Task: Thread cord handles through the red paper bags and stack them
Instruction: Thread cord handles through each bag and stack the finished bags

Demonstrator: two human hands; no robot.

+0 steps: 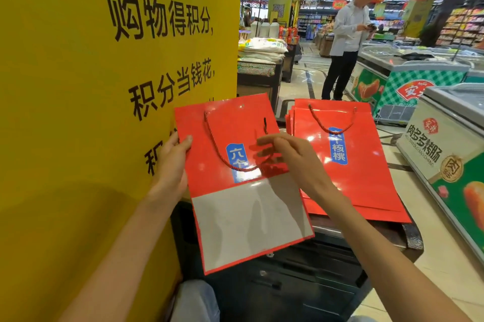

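Pinching the cord point(222, 154) end, the right hand point(293, 162) worked while the left hand point(170, 167) gripped the red paper bag point(230, 122); the cord risked slipping from its hole.

The red paper bag point(230, 138) pinched at its edge by the left hand point(170, 164) is glossy, laminated-looking paper that throws back pale glare; its folded-up bottom panel, below the grip, is matt grey. Beside the right hand point(296, 162), the cord handle point(217, 143) is twisted red rope, rough-textured. To the right of both grips, the stack of red bags point(366, 169) shows the same shiny finish.
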